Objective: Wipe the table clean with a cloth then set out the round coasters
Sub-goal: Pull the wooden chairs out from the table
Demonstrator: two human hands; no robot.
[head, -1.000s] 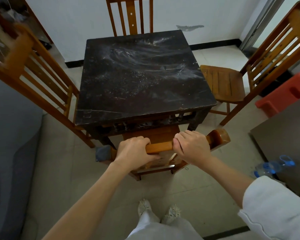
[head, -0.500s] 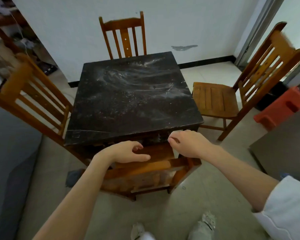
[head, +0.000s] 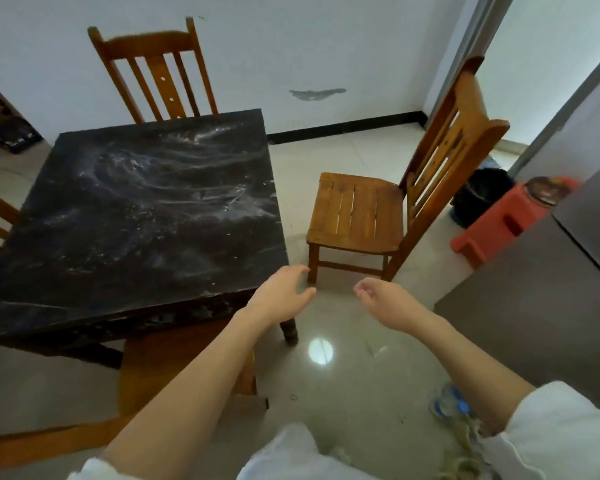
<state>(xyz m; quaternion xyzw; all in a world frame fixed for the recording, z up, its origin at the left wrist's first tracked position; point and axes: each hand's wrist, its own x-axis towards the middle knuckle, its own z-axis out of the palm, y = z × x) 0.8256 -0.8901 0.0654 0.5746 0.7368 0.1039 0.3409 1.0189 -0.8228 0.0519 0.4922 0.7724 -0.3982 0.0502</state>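
Observation:
The square black table [head: 136, 216] fills the left half of the view, its top smeared with white dusty streaks. My left hand [head: 281, 296] hangs in the air just off the table's near right corner, fingers loosely spread and holding nothing. My right hand [head: 383, 299] floats a little to its right over the floor, fingers loosely curled, also empty. No cloth and no coasters are in view.
A wooden chair [head: 357, 216] stands right of the table, another chair [head: 160, 71] behind it, one [head: 174, 368] tucked under the near edge, one at the left edge. A red plastic stool [head: 496, 223], a dark bin [head: 478, 195] and a grey surface [head: 541, 299] lie to the right.
Both hands have let go of the near chair's back rail and lifted into the air. My view has swung to the right, toward the right-hand chair.

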